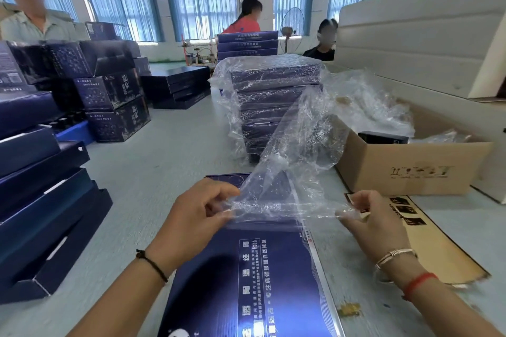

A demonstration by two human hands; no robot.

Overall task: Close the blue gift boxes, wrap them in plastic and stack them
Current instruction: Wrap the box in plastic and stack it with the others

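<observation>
Left hand (197,213) and right hand (367,216) each pinch-grip plastic bag (295,150), blue box (246,282) cut off below

Blue-curtained windows (201,8) line the far wall above a pale floor (169,145).

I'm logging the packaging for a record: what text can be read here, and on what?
Blue gift box under the hands, lid: "专注肩颈腰腿自然修复".
Same lid, larger and smaller print: too blurred to read.
Cardboard box, dark print on its side: unreadable.
Stacked blue boxes behind: print too small.
</observation>
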